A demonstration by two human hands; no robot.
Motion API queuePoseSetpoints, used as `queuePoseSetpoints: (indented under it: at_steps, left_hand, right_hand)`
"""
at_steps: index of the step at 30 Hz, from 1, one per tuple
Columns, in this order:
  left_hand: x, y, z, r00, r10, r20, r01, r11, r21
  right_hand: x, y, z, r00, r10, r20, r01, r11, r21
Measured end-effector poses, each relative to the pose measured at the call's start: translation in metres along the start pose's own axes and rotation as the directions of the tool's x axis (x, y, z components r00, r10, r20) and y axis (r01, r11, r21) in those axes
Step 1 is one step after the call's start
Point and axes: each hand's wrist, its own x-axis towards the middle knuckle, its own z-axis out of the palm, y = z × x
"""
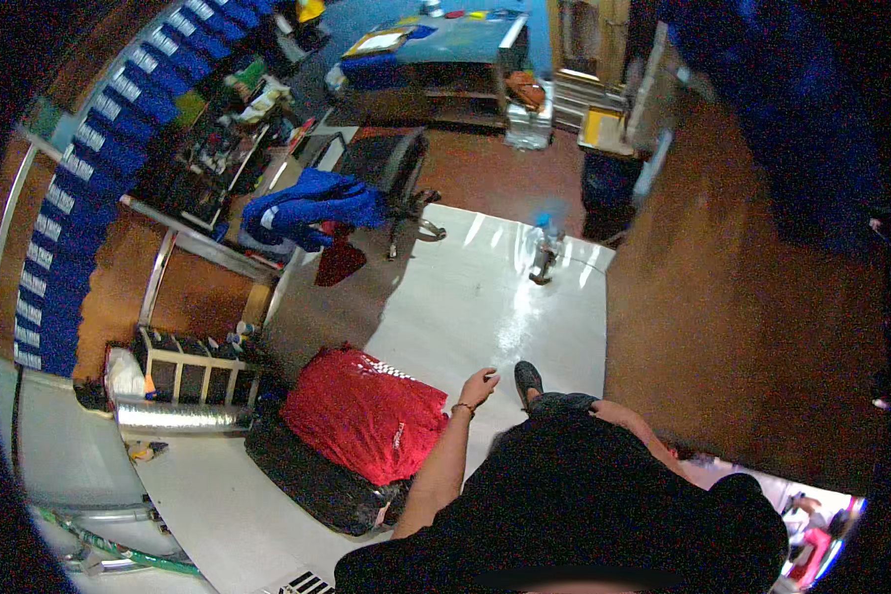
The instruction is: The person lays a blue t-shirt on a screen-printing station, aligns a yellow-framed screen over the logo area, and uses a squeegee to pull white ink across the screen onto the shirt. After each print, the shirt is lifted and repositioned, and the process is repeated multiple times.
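My left hand (478, 389), with a band at its wrist, hangs in front of me over the pale floor. Its fingers are loosely curved, a small gap shows between thumb and fingertips, and I see nothing held. Nearest to it on the left is a red cloth (366, 411) with a checkered strip, lying over a large black bundle (302, 480). My right hand (609, 409) rests low by the right side of my dark clothing; its fingers are too small and partly hidden to read. One dark shoe (528, 381) of mine shows ahead on the floor.
A wheeled chair (391, 163) with a blue garment (312, 208) stands ahead left. Further off are a desk (441, 74) and a dark bin (609, 188). A small object with a blue top (543, 243) stands on the white floor (445, 307). Brown panelling (723, 297) borders the right.
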Motion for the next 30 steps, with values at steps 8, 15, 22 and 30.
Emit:
queuePoseSetpoints:
  at_steps: [8, 15, 22, 30]
  left_hand:
    - [0.023, -0.049, -0.213, 0.92, -0.251, -0.301, -0.053, 0.682, -0.73]
    - [0.077, -0.039, -0.488, 0.639, -0.187, -0.746, -0.46, 0.684, -0.566]
    - [0.129, 0.063, -0.748, 0.324, 0.126, -0.937, -0.436, 0.9, -0.029]
    - [0.203, 0.161, -0.832, 0.394, 0.507, -0.767, -0.118, 0.855, 0.504]
  right_hand:
    - [0.079, -0.184, -0.122, 0.998, -0.031, 0.053, 0.035, 0.997, -0.065]
    - [0.23, -0.311, -0.169, 0.989, 0.148, 0.002, -0.146, 0.977, -0.154]
    - [0.338, -0.465, -0.226, 0.953, 0.189, -0.238, -0.142, 0.969, 0.2]
    - [0.414, -0.494, -0.253, 0.965, 0.151, -0.214, -0.162, 0.986, -0.035]
